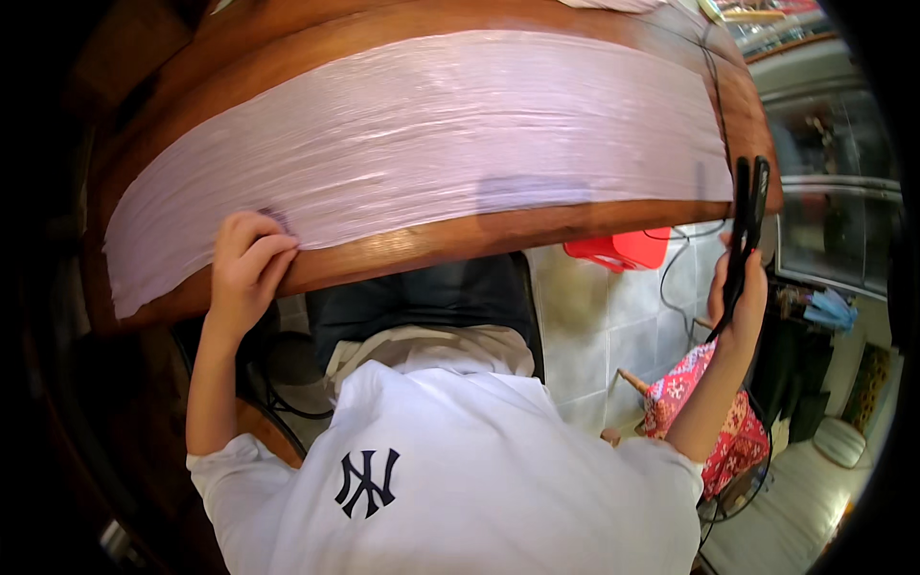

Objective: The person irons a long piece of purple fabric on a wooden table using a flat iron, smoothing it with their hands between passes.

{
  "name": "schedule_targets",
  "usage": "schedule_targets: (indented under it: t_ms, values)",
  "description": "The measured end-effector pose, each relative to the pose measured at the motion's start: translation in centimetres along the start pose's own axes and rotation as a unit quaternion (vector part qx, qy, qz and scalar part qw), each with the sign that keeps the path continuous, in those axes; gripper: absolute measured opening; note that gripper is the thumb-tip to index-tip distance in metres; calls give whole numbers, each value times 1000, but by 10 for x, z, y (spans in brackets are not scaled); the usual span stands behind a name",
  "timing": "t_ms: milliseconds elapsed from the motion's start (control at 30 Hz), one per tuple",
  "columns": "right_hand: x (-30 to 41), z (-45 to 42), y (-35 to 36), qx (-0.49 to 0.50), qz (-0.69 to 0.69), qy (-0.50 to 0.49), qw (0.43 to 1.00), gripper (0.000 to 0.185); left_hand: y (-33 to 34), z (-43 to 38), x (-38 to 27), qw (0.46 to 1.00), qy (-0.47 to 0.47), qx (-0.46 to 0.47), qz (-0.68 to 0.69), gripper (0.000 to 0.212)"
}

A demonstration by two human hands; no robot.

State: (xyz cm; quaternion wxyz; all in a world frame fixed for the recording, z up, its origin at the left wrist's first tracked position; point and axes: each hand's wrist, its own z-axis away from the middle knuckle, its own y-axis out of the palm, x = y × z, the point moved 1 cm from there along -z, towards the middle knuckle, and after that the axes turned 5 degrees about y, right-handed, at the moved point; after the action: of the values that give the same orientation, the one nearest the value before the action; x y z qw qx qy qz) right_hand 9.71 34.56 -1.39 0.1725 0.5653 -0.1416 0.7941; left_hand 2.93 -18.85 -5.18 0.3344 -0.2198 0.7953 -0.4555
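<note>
A long strip of thin, creased pale-pink fabric [445, 136] lies spread across a wooden table [445, 248]. At the left, my left hand [248, 262] pinches the near edge of the fabric between thumb and fingers, with a small dark shadow beside the fingertips. My right hand [740, 287] is off the table's right end, closed around a black hair straightener [747, 208]. Its two long arms point away from me with a narrow gap between them. The straightener's tips are near the right end of the fabric without gripping it.
A black cord [711, 79] runs along the table's right side. Below the near edge are a red plastic container [625, 248] and a loose cable [665, 280] on the tiled floor. A stool with a red patterned cover [726, 445] stands beside my right arm. A glass-fronted cabinet [826, 215] is at right.
</note>
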Motion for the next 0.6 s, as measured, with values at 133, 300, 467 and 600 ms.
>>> schedule_targets:
  t_ms: [133, 300, 467, 600]
  values:
    - [-9, 60, 84, 279, 48, 107, 953, 51, 4, -7, 0, 997, 48, 1, -56, 15]
    - [-45, 91, 172, 503, 1, 323, 802, 32, 1, -12, 6, 996, 46, -68, -25, 14]
    - [-56, 101, 251, 488, -42, 357, 795, 31, -7, -6, 6, 992, 72, -101, -18, 16]
    - [-52, 104, 306, 411, -84, 347, 839, 30, -8, 1, 5, 989, 87, -121, 16, 19]
